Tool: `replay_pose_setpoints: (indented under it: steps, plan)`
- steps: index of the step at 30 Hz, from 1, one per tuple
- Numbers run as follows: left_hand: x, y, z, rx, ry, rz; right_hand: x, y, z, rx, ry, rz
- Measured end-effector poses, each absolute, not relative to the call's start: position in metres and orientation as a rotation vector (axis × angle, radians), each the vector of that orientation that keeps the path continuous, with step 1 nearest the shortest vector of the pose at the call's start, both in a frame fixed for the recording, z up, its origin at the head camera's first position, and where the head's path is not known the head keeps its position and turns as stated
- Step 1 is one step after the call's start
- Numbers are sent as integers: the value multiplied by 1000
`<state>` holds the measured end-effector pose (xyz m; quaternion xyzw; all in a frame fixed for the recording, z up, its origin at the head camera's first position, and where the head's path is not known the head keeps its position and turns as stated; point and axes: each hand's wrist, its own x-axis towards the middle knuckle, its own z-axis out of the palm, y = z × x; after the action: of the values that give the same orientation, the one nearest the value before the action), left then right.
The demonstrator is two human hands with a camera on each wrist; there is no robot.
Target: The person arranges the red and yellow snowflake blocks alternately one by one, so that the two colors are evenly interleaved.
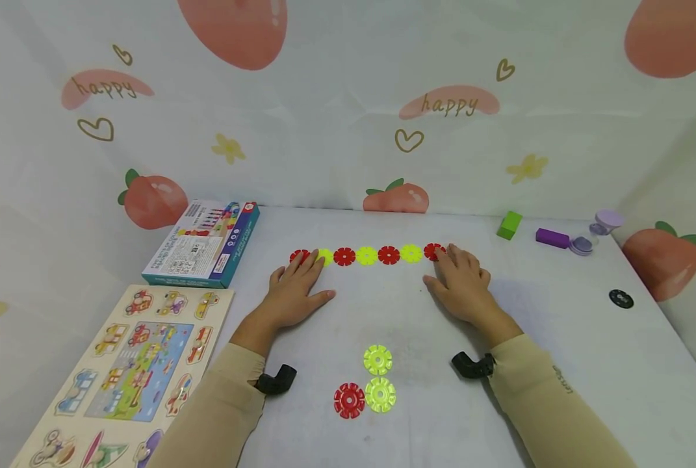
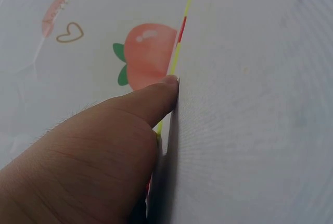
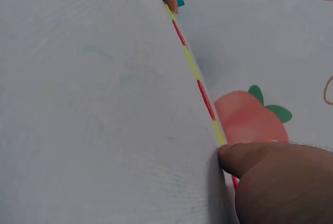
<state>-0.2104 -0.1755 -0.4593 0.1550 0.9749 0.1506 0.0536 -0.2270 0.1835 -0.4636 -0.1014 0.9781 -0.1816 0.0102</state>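
Observation:
A straight row of flat, notched plastic discs, red [image 1: 344, 256] and yellow-green [image 1: 366, 255] by turns, lies across the table. My left hand [image 1: 292, 292] rests its extended fingers on the row's left end, partly covering a red disc and the yellow-green one beside it. At the opposite end, the fingertips of my right hand [image 1: 459, 286] touch the last red disc [image 1: 431, 251]. Both thumbs point inward on the near side of the row. From each wrist the row appears edge-on as a thin line of red [image 3: 206, 99] and yellow-green [image 2: 175, 54] segments.
Closer to me lie two yellow-green discs [image 1: 379, 394] and one red disc [image 1: 349, 400]. To the left are a box [image 1: 190, 253] and a wooden picture puzzle [image 1: 219, 305]. A green block [image 1: 509, 225], purple block [image 1: 552, 238], lilac pieces [image 1: 607, 221] and black disc [image 1: 621, 299] sit right.

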Motion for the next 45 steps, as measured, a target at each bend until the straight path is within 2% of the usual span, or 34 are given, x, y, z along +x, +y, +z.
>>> replay_pose_setpoints:
  steps: [20,23,27,31,34,38,45]
  plan:
    - [-211,-176,-462,467,2972,467,-225,181,-464,-370,3042,-566]
    - [-210,-176,-462,462,2968,476,-223,180,-460,-384,3044,-736]
    - [-209,-176,-462,454,2959,473,-213,175,-449,-481,2903,-1193]
    - [-208,-175,-462,468,2963,462,-193,168,-435,-605,2493,-1627]
    - [-208,-174,-460,475,2965,461,-174,161,-432,-686,2204,-1742]
    - [-208,-173,-459,468,2964,451,-150,152,-439,-792,2126,-1579]
    - [-210,-174,-459,477,2972,446,-130,132,-452,-984,2434,-1106]
